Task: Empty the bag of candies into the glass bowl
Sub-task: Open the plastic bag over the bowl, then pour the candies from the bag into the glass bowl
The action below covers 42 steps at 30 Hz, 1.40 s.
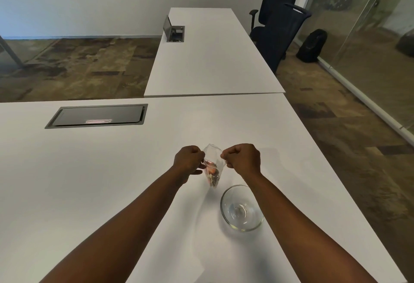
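Observation:
A small clear plastic bag of candies (pixel 212 171) hangs upright between my two hands above the white table (pixel 112 182). Its candies, orange and dark, sit bunched in the bottom. My left hand (pixel 189 159) pinches the bag's top edge on the left side. My right hand (pixel 243 158) pinches the top edge on the right side. The empty glass bowl (pixel 242 208) stands on the table just below and to the right of the bag, partly under my right forearm.
A closed dark cable hatch (pixel 98 115) is set into the table at the far left. A second white table (pixel 212 58) with an open cable box (pixel 174 31) adjoins beyond. Two black office chairs (pixel 280 29) and a black backpack (pixel 312 45) stand at right.

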{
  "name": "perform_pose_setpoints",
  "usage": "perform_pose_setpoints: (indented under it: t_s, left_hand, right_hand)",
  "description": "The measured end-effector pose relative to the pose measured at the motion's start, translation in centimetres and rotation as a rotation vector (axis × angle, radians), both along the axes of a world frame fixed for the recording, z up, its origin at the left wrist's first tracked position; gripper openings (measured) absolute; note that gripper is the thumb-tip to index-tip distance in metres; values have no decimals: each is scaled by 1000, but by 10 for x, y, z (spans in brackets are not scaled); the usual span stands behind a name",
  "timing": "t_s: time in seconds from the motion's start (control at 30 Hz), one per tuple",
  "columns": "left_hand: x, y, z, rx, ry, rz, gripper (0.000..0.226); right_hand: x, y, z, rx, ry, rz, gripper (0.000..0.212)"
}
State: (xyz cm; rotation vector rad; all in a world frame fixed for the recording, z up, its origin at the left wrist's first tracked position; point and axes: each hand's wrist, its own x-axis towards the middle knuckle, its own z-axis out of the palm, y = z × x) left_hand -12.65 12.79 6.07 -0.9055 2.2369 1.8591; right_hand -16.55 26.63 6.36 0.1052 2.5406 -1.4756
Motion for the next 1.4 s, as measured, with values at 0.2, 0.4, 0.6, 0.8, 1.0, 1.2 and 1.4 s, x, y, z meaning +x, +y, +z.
perform_pose_setpoints:
  t_s: [0.2,0.4,0.6,0.8,1.0,1.2,1.4]
  left_hand:
    - [1,-3,-1,-229,-14,-26,27]
    - [-1,6,2,-134,62,-9,22]
    - [-8,10,9,34,151,-38,30]
    - [-11,20,12,224,252,-157,40]
    - [-6,20,4,222,154,-276,33]
    - [-3,22,1,251,97,-360,18]
    - [2,37,-23,-214,106,-463,25]
  right_hand:
    - [0,3,-3,364,304,127,11]
    - [-8,11,-6,-205,-55,86,11]
    - [-14,32,-27,-468,-521,33,33]
    - [-9,55,-45,-816,-781,166,41]
    - [-12,74,-51,-836,-713,153,25]
    - [-14,94,-54,-637,-573,189,16]
    - [-10,103,-50,-332,-453,243,38]
